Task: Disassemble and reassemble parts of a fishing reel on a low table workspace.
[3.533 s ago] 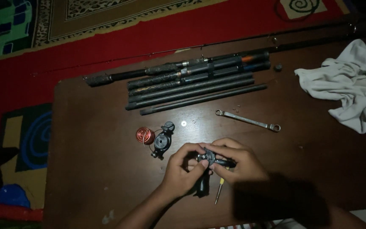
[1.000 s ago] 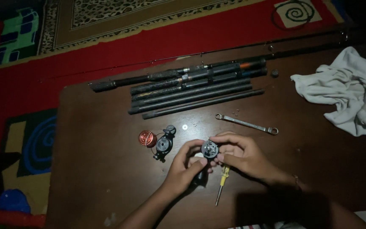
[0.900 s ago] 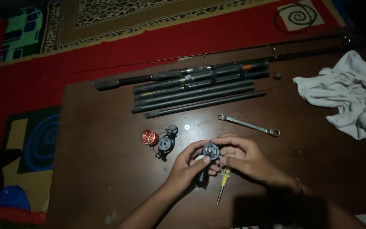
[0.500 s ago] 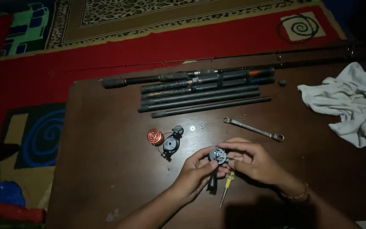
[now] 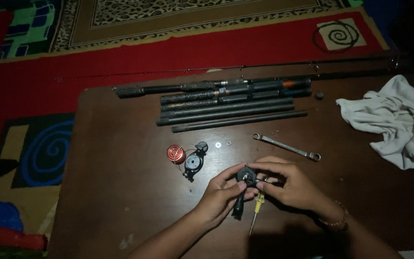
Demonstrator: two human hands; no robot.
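Note:
My left hand [image 5: 221, 194] and my right hand [image 5: 286, 184] meet over the dark brown table [image 5: 116, 192], both gripping a small black fishing-reel body [image 5: 244, 178] with a round face. Its black handle part hangs down between my hands. A screwdriver with a yellow handle [image 5: 256, 211] lies on the table just under my right hand. To the left sit a red spool [image 5: 175, 154] and a black reel side piece [image 5: 194, 163]. Two tiny washers [image 5: 223, 143] rest nearby.
Several dark fishing-rod sections [image 5: 226, 103] lie side by side at the far edge. A silver spanner [image 5: 287, 147] lies right of centre. A crumpled white cloth [image 5: 398, 122] covers the right side. Red patterned carpet [image 5: 168, 52] surrounds the table.
The view has shifted a little, so the table sits lower and further right in frame. My hands keep hold of the reel body, and the screwdriver stays on the table.

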